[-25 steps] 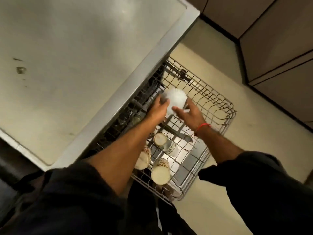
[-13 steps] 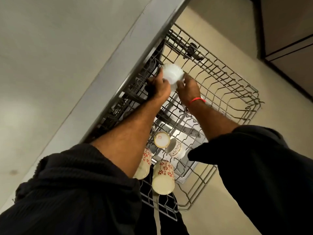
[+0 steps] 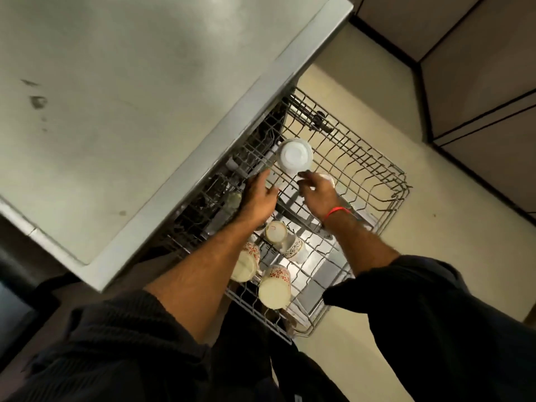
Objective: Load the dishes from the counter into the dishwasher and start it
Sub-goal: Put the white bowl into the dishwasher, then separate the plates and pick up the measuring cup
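Small white ceramic bowl [image 3: 295, 155] is sitting upside down at 12 o'clock in the grey wire dishwasher rack [image 3: 374, 195]. Your left hand [image 3: 258, 198] and right hand [image 3: 317, 192] are hovering beneath it, fingers relaxed, holding nothing.

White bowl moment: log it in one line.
white bowl upside down in rack | left hand open | right hand open | mugs loaded

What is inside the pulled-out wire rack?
The rack holds a white bowl upside down and four cups, partly hidden by the left forearm. Hands hide anything beneath them.
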Available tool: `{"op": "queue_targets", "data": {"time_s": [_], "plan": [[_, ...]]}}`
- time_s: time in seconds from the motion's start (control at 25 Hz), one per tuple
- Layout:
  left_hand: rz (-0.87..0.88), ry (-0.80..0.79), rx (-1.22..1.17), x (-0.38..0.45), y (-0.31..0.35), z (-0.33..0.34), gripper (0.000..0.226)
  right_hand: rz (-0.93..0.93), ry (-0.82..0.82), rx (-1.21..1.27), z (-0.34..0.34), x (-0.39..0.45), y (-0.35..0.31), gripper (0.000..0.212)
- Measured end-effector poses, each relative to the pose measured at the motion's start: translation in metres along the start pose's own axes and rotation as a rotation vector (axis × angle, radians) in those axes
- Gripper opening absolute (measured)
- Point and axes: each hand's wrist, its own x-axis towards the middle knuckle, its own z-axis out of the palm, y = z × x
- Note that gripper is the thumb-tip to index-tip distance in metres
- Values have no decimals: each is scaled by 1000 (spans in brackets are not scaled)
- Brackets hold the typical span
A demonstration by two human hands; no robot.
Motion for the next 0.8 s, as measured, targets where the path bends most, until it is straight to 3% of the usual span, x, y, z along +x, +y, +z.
{"op": "queue_targets", "data": {"time_s": [0.16,0.44,0.8], "plan": [[177,103,52,-98,-11,-23,46,-142,-92,32,6,-86,-9,30],[282,509,26,-260,-69,-65,44,-419,-378,3,49,-220,-37,27],[180,926,-127,-404,-187,-129,53,-611,-638,-16,158,-352,-84,20]]}}
